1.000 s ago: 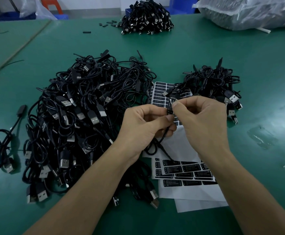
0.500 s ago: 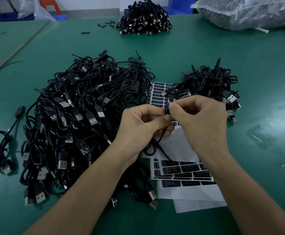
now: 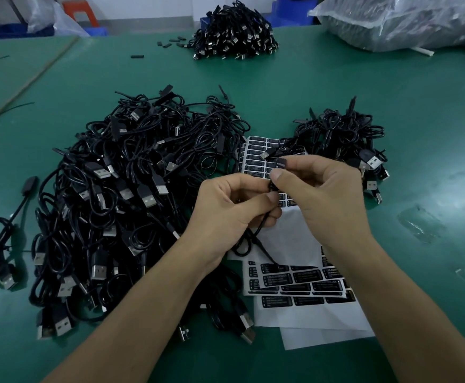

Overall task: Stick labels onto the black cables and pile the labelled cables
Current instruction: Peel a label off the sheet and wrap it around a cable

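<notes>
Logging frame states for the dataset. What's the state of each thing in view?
left hand: grip pinches the held cable.
right hand: grip pinches the same cable's upper end.
held cable: lifted, tail trailing over the near label sheet.
near label sheet: flat, part of its labels peeled off.
far label sheet: flat, partly under cables.
big heap: loose, left of hands.
small pile: right of hands.
lone cable: apart, far left.

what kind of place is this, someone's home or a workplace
Most likely a factory assembly bench. A large heap of black USB cables lies on a green-covered worktable, white backing sheets of black printed labels lie beside it, and another cable pile sits at the far edge.
</notes>
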